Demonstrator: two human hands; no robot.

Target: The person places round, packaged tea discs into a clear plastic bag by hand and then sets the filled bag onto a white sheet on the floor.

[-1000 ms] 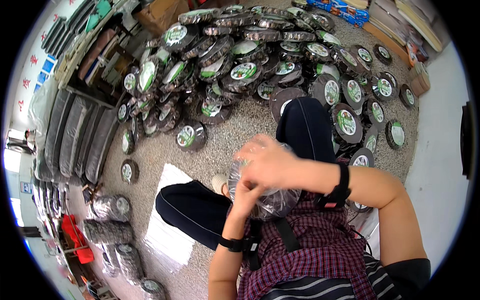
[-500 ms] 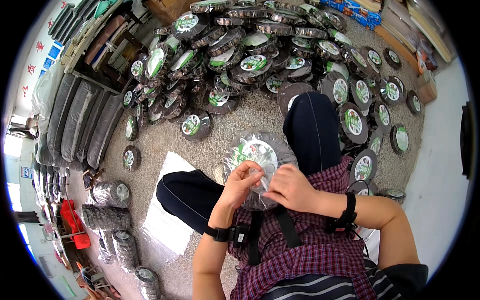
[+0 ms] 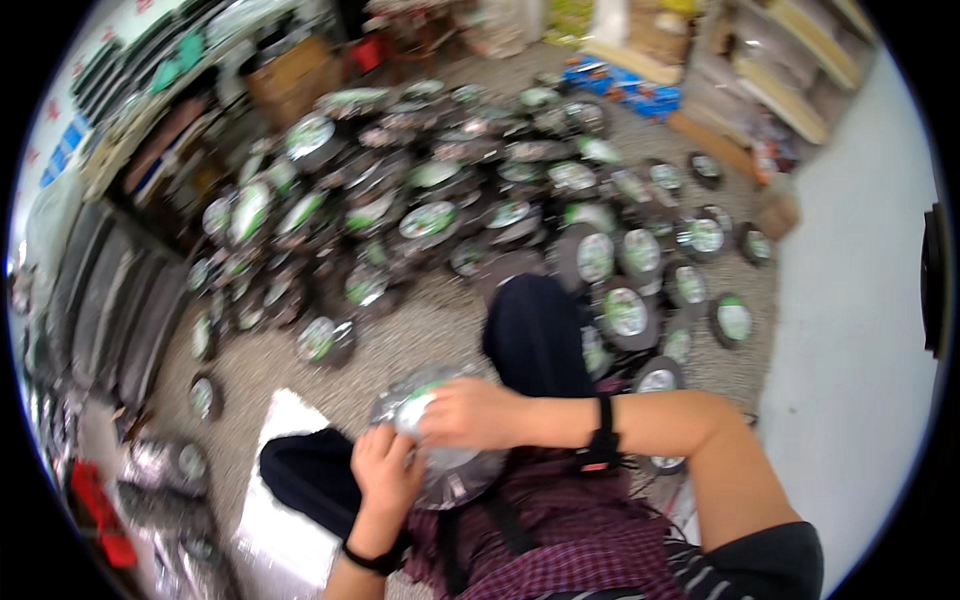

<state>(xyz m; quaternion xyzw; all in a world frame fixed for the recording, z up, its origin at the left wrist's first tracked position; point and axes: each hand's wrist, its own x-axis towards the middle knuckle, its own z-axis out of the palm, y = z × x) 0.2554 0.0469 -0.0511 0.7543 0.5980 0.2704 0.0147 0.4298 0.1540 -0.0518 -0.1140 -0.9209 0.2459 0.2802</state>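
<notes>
A round, flat dark package (image 3: 465, 475) lies across my lap, wrapped in shiny clear plastic film, with a white and green label partly hidden under my hands. My left hand (image 3: 385, 468) is closed at the near left part of the label, fingers curled on the plastic wrap. Just to its upper right, my right hand (image 3: 468, 412) is closed too, with its fingertips on the same wrap close to the left hand. Motion blurs the fingertips, and the exact bit of film between them is hidden.
A large heap of similar wrapped discs (image 3: 430, 220) covers the floor ahead and to the right. Long dark padded pieces (image 3: 110, 300) lean at the left, above wrapped rolls (image 3: 165, 510). A white sheet (image 3: 285, 530) lies beside my left knee. A white wall (image 3: 850, 300) bounds the right.
The whole view has shifted, so the package and my hands appear lower and further left. My right hand has moved over the label, beyond my left hand. Both stay on the wrapped package.
</notes>
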